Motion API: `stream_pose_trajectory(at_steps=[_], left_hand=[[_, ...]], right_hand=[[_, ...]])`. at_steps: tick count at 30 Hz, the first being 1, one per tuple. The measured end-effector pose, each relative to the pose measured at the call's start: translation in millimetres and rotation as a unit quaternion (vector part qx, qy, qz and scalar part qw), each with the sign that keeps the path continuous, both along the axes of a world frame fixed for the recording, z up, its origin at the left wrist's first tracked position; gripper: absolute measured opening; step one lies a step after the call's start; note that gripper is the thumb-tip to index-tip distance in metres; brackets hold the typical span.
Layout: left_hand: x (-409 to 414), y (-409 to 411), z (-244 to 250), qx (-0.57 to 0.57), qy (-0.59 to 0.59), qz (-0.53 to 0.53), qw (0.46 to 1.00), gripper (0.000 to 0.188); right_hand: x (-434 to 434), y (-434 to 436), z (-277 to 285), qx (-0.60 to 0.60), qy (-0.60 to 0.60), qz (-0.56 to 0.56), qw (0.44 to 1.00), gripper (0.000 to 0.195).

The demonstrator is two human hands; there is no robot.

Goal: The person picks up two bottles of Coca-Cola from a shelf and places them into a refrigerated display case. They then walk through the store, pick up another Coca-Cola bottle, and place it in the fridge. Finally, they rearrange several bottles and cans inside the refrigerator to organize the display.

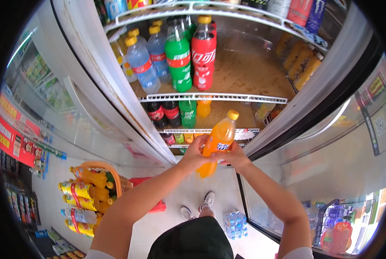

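An orange soda bottle [221, 132] with a yellow cap tilts in front of a glass-door drinks fridge, its cap up and to the right. My left hand [195, 151] grips the bottle from the left side. From the right, my right hand [234, 156] is wrapped around its lower half, the fingers of both hands close together. Behind it, a fridge shelf holds cola bottles [171, 114], a green soda bottle [188, 113] and a smaller-looking orange soda bottle [204, 107]. The shelf above carries a large green bottle [179, 61] and a red-labelled cola bottle [203, 60].
The fridge door [296, 181] stands swung out at right. White wire shelf rails [212, 97] cross the front. An orange basket [119, 181] of bottles sits left on the floor, beside a red object [157, 207]. A shrink-wrapped water pack [235, 225] lies near my feet.
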State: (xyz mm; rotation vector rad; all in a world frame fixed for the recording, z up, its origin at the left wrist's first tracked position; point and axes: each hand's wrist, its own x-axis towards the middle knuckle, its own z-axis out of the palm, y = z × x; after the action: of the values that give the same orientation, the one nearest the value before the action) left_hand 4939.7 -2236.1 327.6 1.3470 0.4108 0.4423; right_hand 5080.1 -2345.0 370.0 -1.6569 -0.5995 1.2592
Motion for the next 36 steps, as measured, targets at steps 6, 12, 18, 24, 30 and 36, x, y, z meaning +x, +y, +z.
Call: stream_pose_trajectory(at_steps=[6,12,18,24,30,36], left_hand=[[26.0,15.0,-10.3,0.148,0.063,0.076,0.984,0.082],[35.9,44.6,-64.8,0.043,0.135,0.116,0.983,0.097],[55.5,59.0,-70.1,0.015,0.174,0.122,0.977,0.099],[62.8,76.1,-76.0,-0.008,0.146,0.100,0.984,0.101],[68.0,85.6,-80.1,-0.024,0.139,0.084,0.986,0.103],[65.0,82.3,-98.6,-0.040,0.088,0.106,0.990,0.097]], right_hand=[[20.8,36.3,-53.2,0.273,-0.085,-0.116,0.951,0.065],[48.3,87.5,-85.9,0.255,-0.283,-0.144,0.913,0.056],[57.9,119.3,-119.9,0.232,-0.289,-0.132,0.919,0.069],[60.7,142.7,-127.1,0.195,-0.318,-0.110,0.921,0.069],[67.9,157.0,-128.8,0.145,-0.352,-0.073,0.922,0.073],[63.7,151.5,-171.7,0.154,-0.346,-0.095,0.921,0.079]])
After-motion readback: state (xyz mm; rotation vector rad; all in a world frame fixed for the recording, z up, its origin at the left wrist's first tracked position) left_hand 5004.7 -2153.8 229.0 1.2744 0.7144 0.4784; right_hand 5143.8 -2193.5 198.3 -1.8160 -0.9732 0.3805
